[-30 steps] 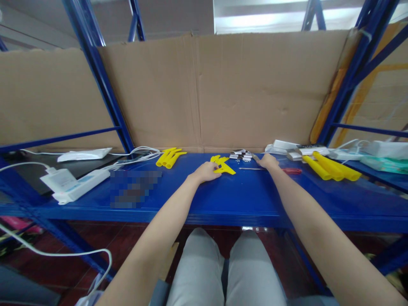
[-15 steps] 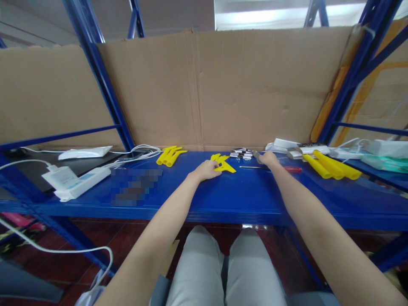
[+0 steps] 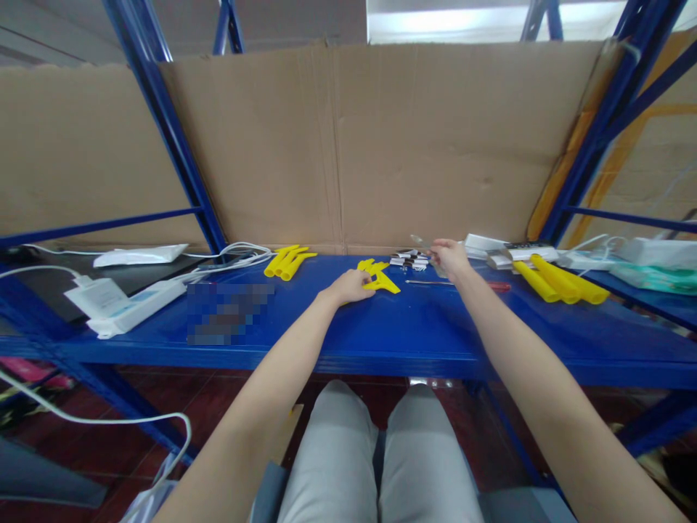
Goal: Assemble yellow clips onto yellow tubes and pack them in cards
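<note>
My left hand is closed on a yellow plastic part with a pointed, forked end, resting on the blue shelf. Smaller yellow pieces lie just behind it. Raised over the shelf, my right hand pinches a small see-through piece, too blurred to name; it looks like clear plastic. Below that hand lies a screwdriver with a red handle and thin metal shaft. Left of the hand is a small pile of black and white pieces.
Several yellow tubular parts lie at the back left and right. A white power strip with cables is at left. White boxes stand at the back right. Cardboard walls the back, between blue posts.
My right hand has lifted and moved a little left, bringing the see-through piece up off the shelf. My left hand stays on the yellow part.
</note>
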`<act>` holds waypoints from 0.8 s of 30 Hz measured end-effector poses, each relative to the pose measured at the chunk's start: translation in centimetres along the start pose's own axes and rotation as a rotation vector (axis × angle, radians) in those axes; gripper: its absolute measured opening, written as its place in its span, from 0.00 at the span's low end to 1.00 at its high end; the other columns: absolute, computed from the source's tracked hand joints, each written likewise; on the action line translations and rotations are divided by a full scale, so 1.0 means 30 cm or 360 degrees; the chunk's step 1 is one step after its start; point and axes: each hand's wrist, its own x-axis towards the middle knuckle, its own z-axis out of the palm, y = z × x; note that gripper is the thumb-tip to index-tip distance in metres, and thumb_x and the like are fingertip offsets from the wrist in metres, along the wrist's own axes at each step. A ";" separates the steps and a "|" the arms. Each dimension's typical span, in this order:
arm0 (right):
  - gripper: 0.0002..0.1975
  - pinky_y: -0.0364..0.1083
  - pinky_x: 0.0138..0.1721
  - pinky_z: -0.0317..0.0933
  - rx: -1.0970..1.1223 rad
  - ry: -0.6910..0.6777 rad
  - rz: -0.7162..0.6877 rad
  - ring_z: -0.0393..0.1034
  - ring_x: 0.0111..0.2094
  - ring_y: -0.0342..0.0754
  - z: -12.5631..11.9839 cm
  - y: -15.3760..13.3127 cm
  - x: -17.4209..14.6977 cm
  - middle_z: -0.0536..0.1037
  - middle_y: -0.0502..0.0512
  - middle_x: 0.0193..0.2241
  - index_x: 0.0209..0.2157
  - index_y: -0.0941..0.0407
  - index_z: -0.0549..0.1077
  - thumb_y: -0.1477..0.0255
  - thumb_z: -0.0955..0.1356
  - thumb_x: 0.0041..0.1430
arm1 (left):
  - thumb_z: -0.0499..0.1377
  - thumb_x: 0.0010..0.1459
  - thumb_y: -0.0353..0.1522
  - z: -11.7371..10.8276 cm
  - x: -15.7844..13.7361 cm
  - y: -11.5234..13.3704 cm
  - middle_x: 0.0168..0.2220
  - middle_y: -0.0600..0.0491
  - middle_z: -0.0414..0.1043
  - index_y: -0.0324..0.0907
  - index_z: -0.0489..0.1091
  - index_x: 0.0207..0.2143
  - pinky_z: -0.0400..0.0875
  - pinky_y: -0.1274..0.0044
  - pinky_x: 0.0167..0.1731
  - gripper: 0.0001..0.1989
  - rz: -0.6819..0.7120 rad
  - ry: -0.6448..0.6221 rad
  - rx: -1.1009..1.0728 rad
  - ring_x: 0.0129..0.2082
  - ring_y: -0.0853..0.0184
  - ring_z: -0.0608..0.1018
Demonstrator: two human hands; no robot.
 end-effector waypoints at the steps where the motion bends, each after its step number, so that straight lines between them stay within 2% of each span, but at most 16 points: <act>1: 0.17 0.37 0.21 0.58 0.0088 -0.0095 0.0009 0.63 0.20 0.39 0.016 -0.005 -0.020 0.72 0.48 0.21 0.46 0.61 0.66 0.85 0.64 0.54 | 0.59 0.53 0.36 -0.001 -0.001 0.002 0.38 0.47 0.78 0.37 0.76 0.41 0.66 0.76 0.36 0.15 0.0010 -0.0010 -0.0006 0.38 0.59 0.77; 3: 0.18 0.37 0.22 0.60 0.0195 -0.0345 0.0037 0.64 0.20 0.39 0.042 -0.010 -0.060 0.71 0.46 0.19 0.46 0.60 0.66 0.87 0.64 0.52 | 0.60 0.52 0.34 -0.003 -0.003 0.007 0.38 0.48 0.78 0.37 0.75 0.39 0.65 0.77 0.34 0.13 0.0023 -0.0016 -0.0022 0.37 0.61 0.77; 6: 0.18 0.39 0.26 0.65 0.0175 -0.0685 0.0132 0.67 0.20 0.40 0.066 -0.006 -0.106 0.71 0.46 0.19 0.43 0.60 0.67 0.89 0.65 0.50 | 0.60 0.51 0.32 -0.003 -0.003 0.014 0.37 0.48 0.77 0.37 0.75 0.37 0.64 0.77 0.32 0.12 0.0005 -0.0007 -0.0021 0.36 0.61 0.77; 9: 0.18 0.41 0.28 0.68 0.0093 -0.0896 0.0184 0.68 0.21 0.41 0.077 0.007 -0.129 0.70 0.46 0.19 0.40 0.59 0.68 0.89 0.64 0.49 | 0.60 0.50 0.32 -0.003 -0.001 0.018 0.36 0.47 0.77 0.36 0.74 0.36 0.63 0.77 0.31 0.11 -0.0010 -0.0008 -0.0002 0.36 0.61 0.76; 16: 0.20 0.40 0.26 0.66 -0.0199 -0.0965 0.0201 0.69 0.23 0.42 0.092 0.049 -0.123 0.72 0.46 0.20 0.40 0.57 0.68 0.88 0.67 0.45 | 0.60 0.49 0.32 0.003 0.004 0.018 0.34 0.49 0.77 0.37 0.73 0.33 0.64 0.77 0.31 0.09 0.0053 0.0009 -0.0023 0.34 0.62 0.76; 24: 0.07 0.39 0.24 0.62 -0.0336 -0.1039 0.0136 0.66 0.19 0.40 0.090 0.046 -0.126 0.71 0.48 0.17 0.29 0.58 0.70 0.84 0.67 0.53 | 0.60 0.48 0.31 0.002 0.002 0.021 0.32 0.50 0.76 0.38 0.73 0.31 0.64 0.78 0.32 0.07 0.0102 0.0023 -0.0054 0.33 0.63 0.75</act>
